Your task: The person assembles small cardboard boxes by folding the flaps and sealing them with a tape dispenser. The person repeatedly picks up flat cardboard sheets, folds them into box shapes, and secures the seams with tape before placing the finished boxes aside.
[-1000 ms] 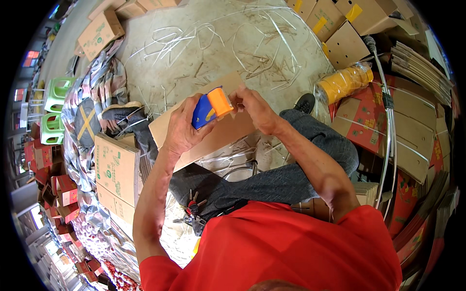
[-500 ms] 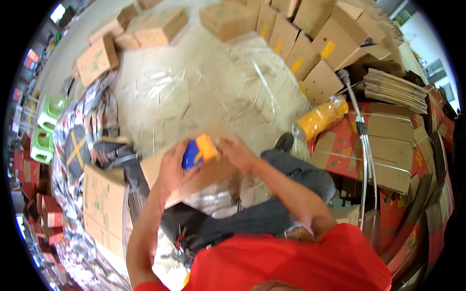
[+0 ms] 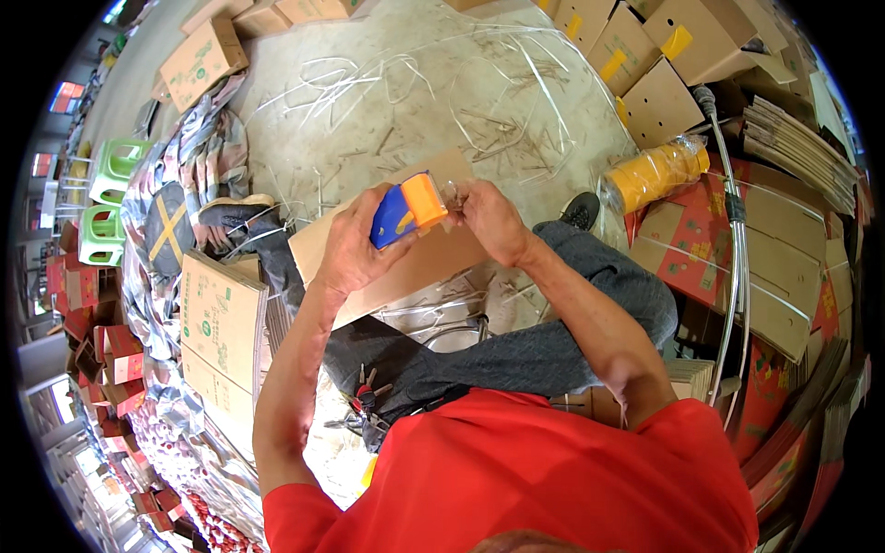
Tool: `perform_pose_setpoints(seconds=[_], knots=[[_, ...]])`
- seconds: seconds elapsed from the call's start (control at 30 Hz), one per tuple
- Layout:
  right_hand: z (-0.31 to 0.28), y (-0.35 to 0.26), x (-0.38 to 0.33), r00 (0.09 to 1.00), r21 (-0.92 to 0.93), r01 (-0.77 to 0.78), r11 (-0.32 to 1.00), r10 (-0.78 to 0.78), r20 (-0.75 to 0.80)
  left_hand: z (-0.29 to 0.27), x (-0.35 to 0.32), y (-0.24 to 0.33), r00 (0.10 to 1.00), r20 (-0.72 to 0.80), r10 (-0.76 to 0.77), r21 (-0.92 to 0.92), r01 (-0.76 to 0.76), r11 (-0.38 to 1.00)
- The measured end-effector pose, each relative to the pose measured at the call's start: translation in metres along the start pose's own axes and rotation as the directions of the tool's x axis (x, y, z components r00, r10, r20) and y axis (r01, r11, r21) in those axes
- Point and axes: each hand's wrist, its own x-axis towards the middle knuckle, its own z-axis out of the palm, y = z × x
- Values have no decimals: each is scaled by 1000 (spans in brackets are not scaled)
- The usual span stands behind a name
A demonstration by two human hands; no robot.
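Observation:
My left hand (image 3: 358, 241) is wrapped round a blue and orange tape dispenser (image 3: 395, 214), held tilted over a plain brown cardboard piece (image 3: 438, 263). At the dispenser's right end, my right hand (image 3: 494, 221) pinches a crumpled bit of clear tape (image 3: 453, 195), partly hidden by the fingers. The cardboard lies in front of my lap, its near edge by my left leg. Whether it is a flat sheet or a box top I cannot tell.
Printed flat cartons (image 3: 219, 318) stand by my left leg. Wrapped yellow tape rolls (image 3: 656, 175) lie to the right, near a metal pole (image 3: 735, 240) and stacked cardboard (image 3: 784, 244). White straps (image 3: 346, 78) litter the floor. Green stools (image 3: 103, 235) stand at the left.
The view has shifted, and floor and boxes sit differently in it. The dispenser stays in my left hand; my right hand remains at its end, with clear tape now visible at the fingers.

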Motion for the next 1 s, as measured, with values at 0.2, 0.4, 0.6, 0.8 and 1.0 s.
perform_pose_setpoints(seconds=[0.2,0.4,0.6,0.8,1.0], knots=[[16,-22,-1,974,-118,-186,975,167,-154,3,-1,2,1000,-9,12,7,-12,1000],[16,-49,-5,954,-346,-283,894,226,-198,0,1,9,1000,24,8,43,-9,999],[0,-41,-8,966,-405,-223,887,147,-210,-3,5,15,982,156,111,220,-144,965],[-110,-19,-6,944,-570,-94,816,-109,-310,-15,10,25,942,317,113,271,-204,941],[-189,-13,-13,860,-317,-391,864,220,-460,-31,28,22,875,482,45,360,-245,900]])
